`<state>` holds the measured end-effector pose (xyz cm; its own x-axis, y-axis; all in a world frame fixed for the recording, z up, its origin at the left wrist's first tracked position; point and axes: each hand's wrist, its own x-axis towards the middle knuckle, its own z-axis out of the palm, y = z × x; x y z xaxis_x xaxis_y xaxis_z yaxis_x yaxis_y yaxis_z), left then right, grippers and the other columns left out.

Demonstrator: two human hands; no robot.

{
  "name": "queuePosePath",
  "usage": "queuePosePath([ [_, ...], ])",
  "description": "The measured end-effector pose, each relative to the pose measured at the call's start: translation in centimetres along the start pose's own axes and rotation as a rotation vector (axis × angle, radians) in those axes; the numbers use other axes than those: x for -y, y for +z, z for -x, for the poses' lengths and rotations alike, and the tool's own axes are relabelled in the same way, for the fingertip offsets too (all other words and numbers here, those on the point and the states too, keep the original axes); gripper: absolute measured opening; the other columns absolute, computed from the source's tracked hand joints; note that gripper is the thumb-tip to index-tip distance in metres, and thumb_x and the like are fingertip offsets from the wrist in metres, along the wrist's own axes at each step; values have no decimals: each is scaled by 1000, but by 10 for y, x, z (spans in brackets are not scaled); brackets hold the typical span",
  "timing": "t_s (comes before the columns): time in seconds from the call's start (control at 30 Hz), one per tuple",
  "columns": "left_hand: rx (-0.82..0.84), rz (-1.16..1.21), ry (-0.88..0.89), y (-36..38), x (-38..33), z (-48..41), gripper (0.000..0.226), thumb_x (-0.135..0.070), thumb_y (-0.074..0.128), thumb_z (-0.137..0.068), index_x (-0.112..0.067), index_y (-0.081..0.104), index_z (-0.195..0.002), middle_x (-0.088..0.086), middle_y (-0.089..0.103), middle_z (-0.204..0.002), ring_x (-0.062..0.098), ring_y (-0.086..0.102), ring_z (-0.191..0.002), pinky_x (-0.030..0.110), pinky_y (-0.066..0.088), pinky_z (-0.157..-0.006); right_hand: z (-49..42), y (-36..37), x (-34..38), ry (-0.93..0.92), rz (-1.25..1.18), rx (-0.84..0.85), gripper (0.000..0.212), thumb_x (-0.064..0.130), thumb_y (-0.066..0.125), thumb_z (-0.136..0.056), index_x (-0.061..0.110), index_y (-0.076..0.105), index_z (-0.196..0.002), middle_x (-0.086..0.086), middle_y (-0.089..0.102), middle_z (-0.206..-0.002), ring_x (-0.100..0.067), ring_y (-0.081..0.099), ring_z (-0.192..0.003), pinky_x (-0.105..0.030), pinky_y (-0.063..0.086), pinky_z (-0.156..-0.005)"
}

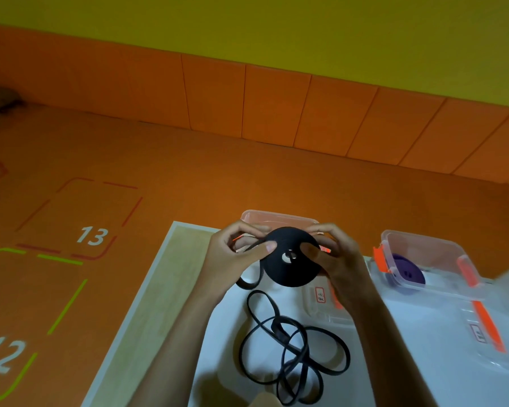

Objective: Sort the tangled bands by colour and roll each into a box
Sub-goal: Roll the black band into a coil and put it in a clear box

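Two hands: left hand (235, 255) and right hand (340, 261) pinch black roll (291, 270).
Done: purple roll (409, 273) in box (423, 240).
Remaining: black tail (277, 326) loose, unrolled.

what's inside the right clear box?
A rolled purple band sits inside the clear box. Its lower part only shows blurred through the box wall; the floor beneath it is covered.

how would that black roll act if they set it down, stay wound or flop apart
It would probably loosen: the left hand and right hand both pinch the black roll. Its unwound tail lies in limp loops, so the band looks floppy. Set on edge, the roll might roll away.
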<state>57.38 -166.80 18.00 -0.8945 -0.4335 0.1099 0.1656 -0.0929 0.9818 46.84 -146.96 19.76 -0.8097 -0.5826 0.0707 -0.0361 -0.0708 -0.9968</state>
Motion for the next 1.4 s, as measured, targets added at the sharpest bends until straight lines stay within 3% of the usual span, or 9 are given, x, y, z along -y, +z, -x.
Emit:
queuePosePath([
  [0.07, 47, 34, 20, -5, 3, 1, 28, -25, 91, -75, -19, 78, -99, -1, 75, -123, 22, 73, -116, 30, 58, -96, -1, 1, -3, 32, -45, -2, 52, 53, 91, -73, 23, 66, -107, -18, 74, -117, -43, 73, -104, -52, 65, -71],
  [0.27, 56, 99, -20, -8, 9, -3, 30, -19, 93, -73, -12, 78, -98, 8, 77, -109, 31, 75, -105, 36, 58, -91, -5, -6, -6, 172, -68, 134, 63, 47, 93, -73, 29, 61, -124, -13, 73, -121, -44, 74, -106, -55, 64, -73],
  [0.33, 29, 90, -21, -4, 13, -3, 31, -14, 93, -74, -10, 73, -97, 7, 77, -111, 31, 75, -108, 43, 60, -94, -7, -5, -8, 110, -32, 100, 48, 41, 89, -78, 29, 68, -119, -8, 74, -120, -39, 73, -111, -53, 65, -73],
  [0.47, -18, 63, -7, 5, 17, -4, 27, -13, 90, -81, -16, 73, -101, 0, 76, -120, 19, 74, -113, 28, 60, -90, -7, 2, -18, 52, -100, -71, 22, 16, 74, -85, 25, 71, -105, -9, 75, -116, -35, 73, -108, -44, 64, -70],
  [0.7, -34, 37, -43, 3, 35, -15, 43, -30, 96, -72, -25, 78, -111, -2, 75, -114, 21, 76, -103, 29, 60, -87, -13, 1, -34, 188, -119, -96, 43, 31, 85, -76, 21, 59, -109, -16, 75, -118, -42, 76, -99, -49, 64, -69],
  [0.9, -199, 37, -79, 20, 45, -28, 45, -39, 97, -70, -31, 69, -104, -13, 72, -104, 5, 69, -99, 18, 54, -81, -25, 2, -40, 154, -169, -224, 43, 25, 83, -80, 18, 59, -114, -18, 76, -114, -43, 77, -96, -51, 64, -68],
  [1.07, -199, 117, -227, 29, 54, -36, 47, -40, 94, -72, -30, 75, -114, 2, 78, -114, 20, 77, -103, 45, 62, -93, -41, -1, -48, 142, -197, -351, 28, 16, 74, -85, 21, 68, -111, -9, 78, -112, -32, 78, -99, -41, 63, -65],
  [1.27, -223, 142, -291, 28, 64, -49, 43, -29, 91, -78, -28, 76, -118, 2, 78, -111, 29, 79, -94, 42, 65, -85, -65, -4, -73, 249, -271, -393, 29, 18, 75, -83, 22, 67, -110, -6, 77, -110, -26, 76, -98, -38, 60, -66],
  [1.4, -299, 94, -401, 32, 77, -76, 31, -15, 89, -85, -22, 77, -112, 4, 77, -115, 26, 76, -98, 50, 64, -88, -83, 1, -93, 297, -317, -465, 28, 15, 75, -80, 21, 66, -106, -8, 76, -113, -33, 70, -110, -50, 59, -76],
])
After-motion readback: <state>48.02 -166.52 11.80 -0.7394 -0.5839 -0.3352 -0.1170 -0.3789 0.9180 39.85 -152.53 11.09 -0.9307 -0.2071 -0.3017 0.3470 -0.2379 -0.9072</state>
